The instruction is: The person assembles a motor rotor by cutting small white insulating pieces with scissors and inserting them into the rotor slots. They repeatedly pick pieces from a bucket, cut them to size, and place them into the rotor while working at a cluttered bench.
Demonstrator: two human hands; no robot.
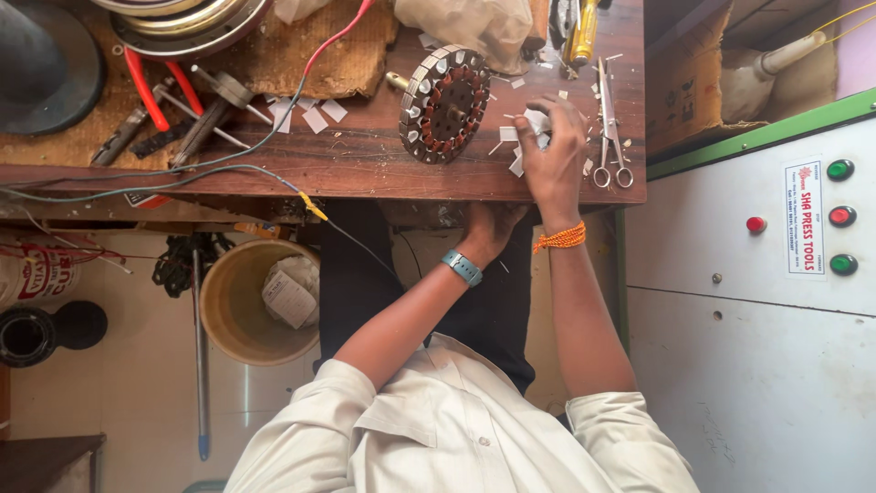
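A: Head cam, what was the right hand point(552, 155) doing?
B: It lay on the bench point(365, 164), fingers curled shut round a bunch of white paper bits point(536, 123), just right of the stator point(444, 103).
A: Stator's where?
B: Standing on edge on the bench, tilted, copper windings facing the cam, a brass shaft end poking out at its upper left. More paper bits lay scattered round it.
A: Left hand point(488, 233)?
B: Below the bench's front edge, w/ a blue watch point(463, 267) on the wrist. Fingers tucked under the edge, so couldn't tell if it gripped anything.
A: Anything beside the right hand?
B: Scissors point(610, 128) just to its right, handles toward the person, not touched. Orange thread band point(559, 239) on that wrist.
A: Rest of the scene?
B: Red and blue wires point(182, 169) ran across the bench's left half, near some metal tools. A bucket point(251, 306) w/ crumpled paper stood on the floor to the left. A white cabinet point(757, 319) w/ red and green buttons sat on the right.
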